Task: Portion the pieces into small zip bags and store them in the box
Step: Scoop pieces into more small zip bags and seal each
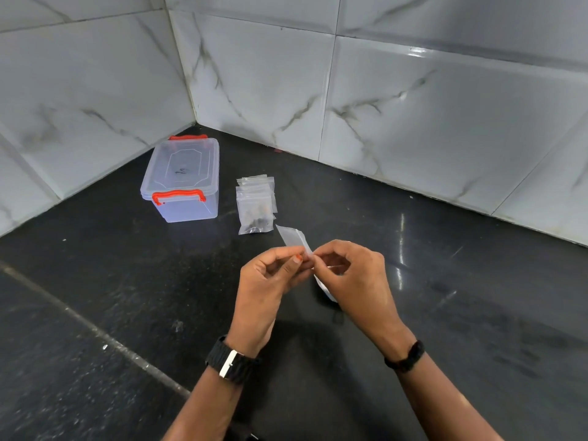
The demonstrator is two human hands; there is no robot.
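Both my hands pinch one small clear zip bag (294,238) above the black counter. My left hand (270,275) grips its edge with thumb and fingers; my right hand (353,278) holds it from the other side, and part of the bag shows below that hand. What the bag contains is hidden. Beyond my hands lies a small pile of clear zip bags (256,203); the nearest one holds dark pieces. A clear plastic box (183,181) with red latches stands to the left of the pile, its lid closed.
The black stone counter (127,281) runs into a corner of white marbled wall tiles (413,106) behind the box. A pale seam crosses the counter at the left. A watch is on my left wrist, a dark band on my right.
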